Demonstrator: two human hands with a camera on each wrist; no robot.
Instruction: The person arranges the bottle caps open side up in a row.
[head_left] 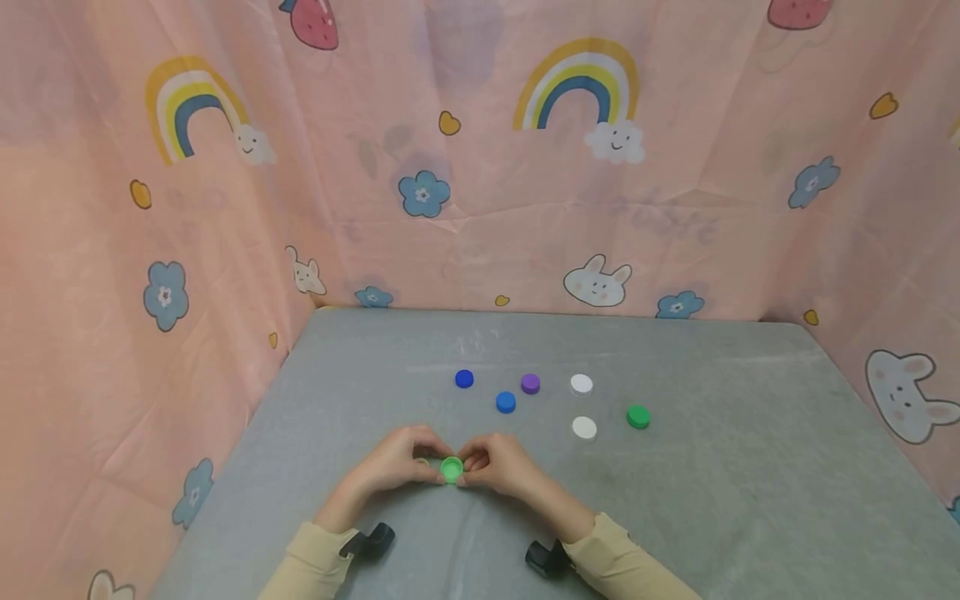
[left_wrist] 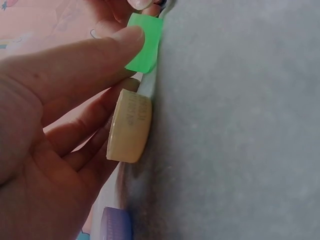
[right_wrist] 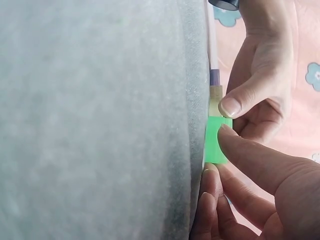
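A light green bottle cap [head_left: 452, 470], hollow side up in the head view, sits between the two hands. My left hand [head_left: 401, 460] pinches it from the left, the thumb lying along its side in the left wrist view. From the other side my right hand [head_left: 501, 467] pinches the same cap with thumb and fingers. A cream cap with faint print [left_wrist: 131, 127] stands on the table close by the left fingers, mostly hidden by that hand in the head view. Farther along is a pale purple cap [left_wrist: 116, 225], which the left hand hides from the head camera.
Beyond the hands on the grey table [head_left: 750, 500] lie a dark blue cap [head_left: 464, 379], a blue cap [head_left: 506, 402], a purple cap [head_left: 530, 383], two white caps [head_left: 581, 384] and a green cap [head_left: 638, 417]. A pink printed curtain [head_left: 480, 242] hangs around the table.
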